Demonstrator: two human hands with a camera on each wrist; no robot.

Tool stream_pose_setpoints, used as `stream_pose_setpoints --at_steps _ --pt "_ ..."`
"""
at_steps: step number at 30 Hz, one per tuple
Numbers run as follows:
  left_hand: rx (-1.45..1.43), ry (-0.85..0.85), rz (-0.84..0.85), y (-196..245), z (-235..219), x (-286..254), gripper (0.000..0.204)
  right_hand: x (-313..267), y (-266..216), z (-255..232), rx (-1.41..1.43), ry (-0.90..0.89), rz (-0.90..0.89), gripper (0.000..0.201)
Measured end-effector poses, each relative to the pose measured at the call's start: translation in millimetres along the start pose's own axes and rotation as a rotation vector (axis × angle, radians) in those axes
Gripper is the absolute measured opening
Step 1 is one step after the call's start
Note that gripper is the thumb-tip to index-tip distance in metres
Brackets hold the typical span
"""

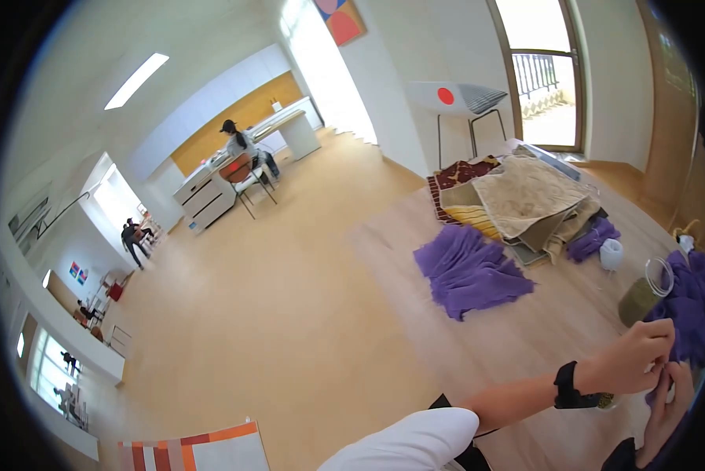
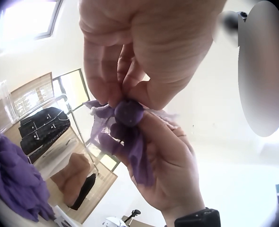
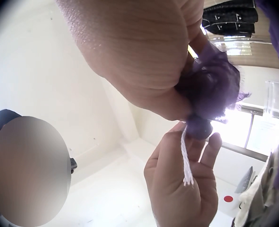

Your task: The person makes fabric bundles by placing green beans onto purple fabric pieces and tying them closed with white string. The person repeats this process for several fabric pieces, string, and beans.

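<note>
Both hands meet at the table's right edge in the head view, around a small piece of purple cloth (image 2: 139, 158) gathered about a round, smooth purple lump (image 2: 129, 113). My left hand (image 1: 635, 357) pinches the top of the lump with thumb and fingertips in the left wrist view. The right hand (image 1: 670, 396) grips the cloth just below, its thumb against the lump. A short white cord (image 3: 186, 161) with a frayed end hangs beside the lump in the right wrist view. Whatever fills the lump is hidden by cloth.
On the wooden table (image 1: 399, 259) lie a crumpled purple cloth (image 1: 470, 271) and a stack of folded fabrics (image 1: 533, 196). A white spool (image 1: 611, 254), an olive-green cylinder (image 1: 641, 302) and a purple cloth heap (image 1: 690, 306) sit near the hands. A chair (image 1: 462, 102) stands behind.
</note>
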State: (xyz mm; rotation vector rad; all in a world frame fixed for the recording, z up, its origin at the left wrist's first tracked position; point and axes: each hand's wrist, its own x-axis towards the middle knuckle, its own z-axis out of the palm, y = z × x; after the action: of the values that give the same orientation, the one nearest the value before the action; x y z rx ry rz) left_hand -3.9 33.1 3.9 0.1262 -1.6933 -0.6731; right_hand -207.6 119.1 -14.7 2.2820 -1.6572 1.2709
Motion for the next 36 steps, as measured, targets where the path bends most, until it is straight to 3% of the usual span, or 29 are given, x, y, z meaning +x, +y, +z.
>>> stream_pose_setpoints --at_steps 3,6,9,11,20,25,26,28,29,32,33,36 --pt "-0.007 -0.011 0.016 -6 3 -2 0.017 -2 3 2 -0.007 -0.004 0.088 0.015" --pt "-0.005 -0.005 0.029 -8 4 -3 0.017 0 4 1 -0.025 0.005 0.041 0.014" --pt "0.004 0.009 0.022 -10 7 -4 0.016 36 -65 -11 0.053 0.006 -0.103 0.015" --pt "0.015 0.013 0.02 -9 7 -4 0.015 37 -67 -9 0.066 0.029 -0.117 0.014" --pt "0.049 0.028 0.068 -11 10 -5 0.014 31 -57 -6 0.023 0.059 -0.105 0.013" --pt "0.046 0.012 0.074 -17 15 -8 0.011 18 -6 -9 -0.107 0.045 -0.129 0.013" --pt "0.052 0.008 0.057 -17 14 -6 0.01 24 -22 -7 -0.144 0.054 -0.143 0.014" --pt "0.085 -0.068 0.043 -9 9 -4 0.006 33 -64 -9 0.045 0.061 -0.069 0.015" --pt "0.122 -0.071 0.047 -6 7 -2 0.006 29 -54 -8 0.088 0.055 0.014 0.018" --pt "0.257 -0.029 0.095 -10 17 0 0.009 30 -50 -5 0.194 0.061 0.025 0.023" --pt "0.303 -0.01 0.119 -14 24 0 0.012 25 -29 -4 0.212 0.028 0.067 0.028" --pt "0.307 0.025 0.221 -12 13 3 0.021 39 -19 -9 -0.183 0.047 -0.627 0.03"
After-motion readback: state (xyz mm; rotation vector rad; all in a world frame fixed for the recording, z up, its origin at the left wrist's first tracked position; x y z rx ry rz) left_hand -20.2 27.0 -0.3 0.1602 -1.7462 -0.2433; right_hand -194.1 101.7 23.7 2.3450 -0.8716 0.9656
